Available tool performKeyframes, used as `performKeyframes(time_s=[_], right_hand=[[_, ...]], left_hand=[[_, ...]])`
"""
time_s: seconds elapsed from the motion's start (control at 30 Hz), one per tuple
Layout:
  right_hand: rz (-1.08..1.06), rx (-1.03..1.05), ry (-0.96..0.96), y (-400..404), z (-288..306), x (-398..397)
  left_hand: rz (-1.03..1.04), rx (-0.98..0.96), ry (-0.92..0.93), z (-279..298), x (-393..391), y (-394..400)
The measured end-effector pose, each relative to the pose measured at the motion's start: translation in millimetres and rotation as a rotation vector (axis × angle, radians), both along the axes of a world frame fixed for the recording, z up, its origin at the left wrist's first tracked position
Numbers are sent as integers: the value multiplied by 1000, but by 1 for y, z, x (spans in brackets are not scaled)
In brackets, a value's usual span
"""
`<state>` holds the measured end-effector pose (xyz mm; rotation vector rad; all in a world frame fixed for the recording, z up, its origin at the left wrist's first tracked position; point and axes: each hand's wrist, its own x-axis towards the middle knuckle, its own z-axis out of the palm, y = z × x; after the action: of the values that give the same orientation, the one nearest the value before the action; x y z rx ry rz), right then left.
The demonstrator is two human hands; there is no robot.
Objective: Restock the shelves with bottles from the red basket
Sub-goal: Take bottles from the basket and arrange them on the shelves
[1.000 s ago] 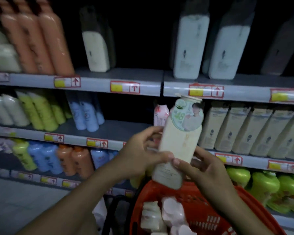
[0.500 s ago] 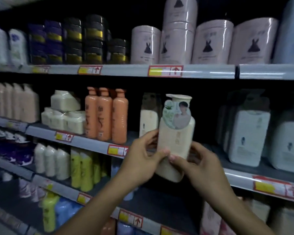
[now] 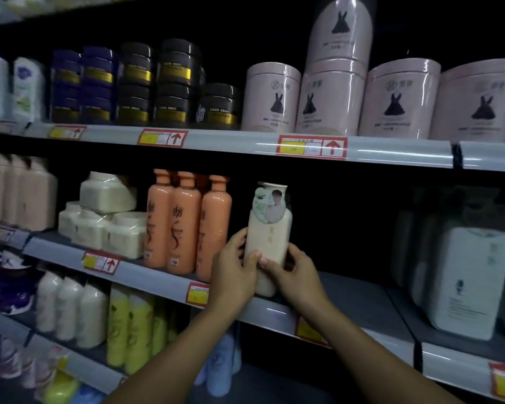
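While your left hand (image 3: 233,268) and right hand (image 3: 296,274) both gripped the cream bottle (image 3: 268,239) upright at the middle shelf (image 3: 347,298) front, beside the orange bottles (image 3: 187,223), you needed to seat its base flat before letting go.

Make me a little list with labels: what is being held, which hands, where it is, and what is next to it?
Held thing: cream bottle, upright
Hands: left hand and right hand both grip its lower half
Place: at the front of the middle shelf, in a dark gap
Left neighbour: orange bottles
Shelf above: pink tubs
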<state>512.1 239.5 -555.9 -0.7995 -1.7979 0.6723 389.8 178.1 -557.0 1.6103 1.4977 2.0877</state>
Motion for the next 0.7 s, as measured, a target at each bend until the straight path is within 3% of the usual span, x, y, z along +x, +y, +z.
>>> performKeyframes(time_s=[0.27, 0.7], right_hand=[[-118, -50, -92, -2, -11, -3], [-223, 47, -206, -19, -11, -7]], left_hand=[[51, -66, 67, -12, -6, -1], [99, -76, -14, -16, -3, -10]])
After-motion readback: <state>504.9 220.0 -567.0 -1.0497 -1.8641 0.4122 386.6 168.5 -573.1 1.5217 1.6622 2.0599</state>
